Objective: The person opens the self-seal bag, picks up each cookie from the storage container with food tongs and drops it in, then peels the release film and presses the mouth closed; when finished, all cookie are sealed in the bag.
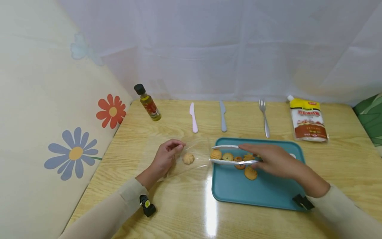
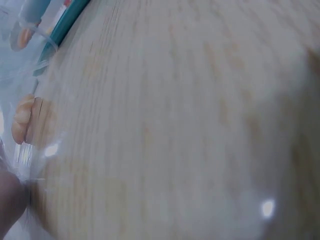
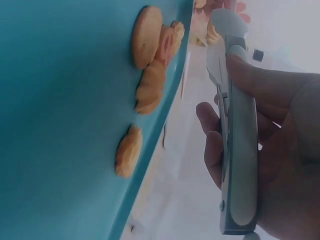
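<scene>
Pale cloth backs the wood-grain tabletop. From my station I see the left grip pinching a clear bag with one cookie inside. My right grip clasps tongs, another cookie between their tips, near the bag; more cookies lie on the teal tray.

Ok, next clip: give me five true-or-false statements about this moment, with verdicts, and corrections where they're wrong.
1. The left hand holds a clear bag. True.
2. There is nothing inside the clear bag. False: a cookie is in it.
3. The right hand holds tongs over the tray. True.
4. A pouch lies to the right of the fork. True.
5. The fork lies on the tray. False: it lies on the wooden table.
</scene>
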`<state>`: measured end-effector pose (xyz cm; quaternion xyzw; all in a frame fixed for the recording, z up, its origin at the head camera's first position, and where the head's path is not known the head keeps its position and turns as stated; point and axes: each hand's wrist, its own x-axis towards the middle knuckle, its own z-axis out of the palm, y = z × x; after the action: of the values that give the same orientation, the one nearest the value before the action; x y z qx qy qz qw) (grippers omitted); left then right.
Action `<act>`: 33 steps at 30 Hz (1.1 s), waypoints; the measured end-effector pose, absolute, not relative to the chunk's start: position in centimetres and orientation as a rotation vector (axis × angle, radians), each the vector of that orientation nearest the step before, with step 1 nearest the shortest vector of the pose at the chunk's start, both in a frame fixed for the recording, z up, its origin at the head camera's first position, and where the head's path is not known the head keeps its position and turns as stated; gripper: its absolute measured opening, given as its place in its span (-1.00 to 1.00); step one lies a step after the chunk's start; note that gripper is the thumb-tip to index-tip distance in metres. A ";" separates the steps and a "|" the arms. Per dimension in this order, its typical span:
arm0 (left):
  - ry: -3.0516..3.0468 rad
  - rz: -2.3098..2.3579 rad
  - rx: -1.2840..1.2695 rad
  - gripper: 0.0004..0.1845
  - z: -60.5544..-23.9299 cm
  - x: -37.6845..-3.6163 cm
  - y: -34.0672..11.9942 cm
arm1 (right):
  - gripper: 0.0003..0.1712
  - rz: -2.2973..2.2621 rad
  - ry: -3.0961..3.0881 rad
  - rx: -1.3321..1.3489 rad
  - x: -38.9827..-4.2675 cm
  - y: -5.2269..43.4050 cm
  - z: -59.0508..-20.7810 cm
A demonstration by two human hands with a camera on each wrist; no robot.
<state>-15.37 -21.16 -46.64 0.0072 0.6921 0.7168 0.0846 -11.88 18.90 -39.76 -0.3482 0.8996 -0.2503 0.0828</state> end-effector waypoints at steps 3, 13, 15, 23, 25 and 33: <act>2.060 2.146 0.020 -0.77 -46.7 -15.4 -21.1 | -0.20 -0.742 2.667 -1.060 -12.5 17.9 -39.9; 2.039 2.183 0.040 -0.78 -46.8 -15.3 -21.1 | -0.22 -0.696 2.629 -1.098 -14.4 14.0 -40.6; 2.037 2.183 0.035 -0.78 -46.8 -15.3 -21.1 | -0.22 -0.680 2.625 -1.113 -14.6 13.3 -40.8; 2.031 2.185 0.033 -0.77 -46.6 -15.4 -20.9 | -0.22 -0.651 2.584 -1.109 -15.4 11.6 -41.1; 2.031 2.191 0.042 -0.77 -46.6 -15.4 -20.9 | -0.21 -0.650 2.572 -1.100 -15.5 11.4 -41.2; 2.031 2.206 0.048 -0.76 -46.7 -15.4 -20.9 | -0.20 -0.650 2.568 -1.084 -15.6 11.3 -41.6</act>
<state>-15.37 -20.87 -46.67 0.0161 0.6754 0.7338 0.0712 -15.55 11.33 -41.57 -0.3751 0.8885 -0.2249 0.1390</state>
